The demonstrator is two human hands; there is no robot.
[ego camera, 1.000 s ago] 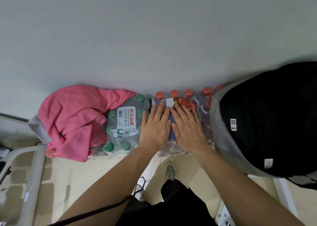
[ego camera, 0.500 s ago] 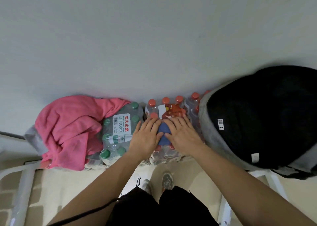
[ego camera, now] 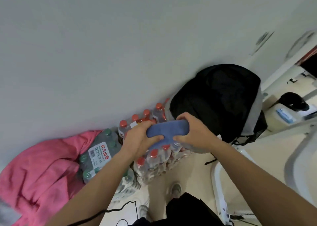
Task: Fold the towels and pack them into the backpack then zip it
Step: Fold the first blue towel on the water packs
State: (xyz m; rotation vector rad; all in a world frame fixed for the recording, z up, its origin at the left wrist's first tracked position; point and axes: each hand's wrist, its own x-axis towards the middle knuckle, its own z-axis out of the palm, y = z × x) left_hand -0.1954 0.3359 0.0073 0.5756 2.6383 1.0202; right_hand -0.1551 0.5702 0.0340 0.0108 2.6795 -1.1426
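Observation:
A folded blue towel (ego camera: pixel 167 131) is held up between both hands, just above the red-capped bottle pack. My left hand (ego camera: pixel 139 140) grips its left end with the thumb underneath. My right hand (ego camera: pixel 192 133) grips its right end, fingers curled over the top. The black and grey backpack (ego camera: pixel 219 98) stands against the wall directly right of the hands, its dark front facing me. A crumpled pink towel (ego camera: pixel 39 170) lies at the lower left, draped over the green-capped bottle pack's left side.
A shrink-wrapped pack of green-capped water bottles (ego camera: pixel 99 152) and a pack of red-capped bottles (ego camera: pixel 154 157) sit along the pale wall. White metal frame legs (ego camera: pixel 219 188) stand at the right. My shoes (ego camera: pixel 175 189) are on the beige floor below.
Both hands went from pressing flat on the blue towel on the bottles to gripping its ends and lifting it toward the backpack. The view swung right and tilted.

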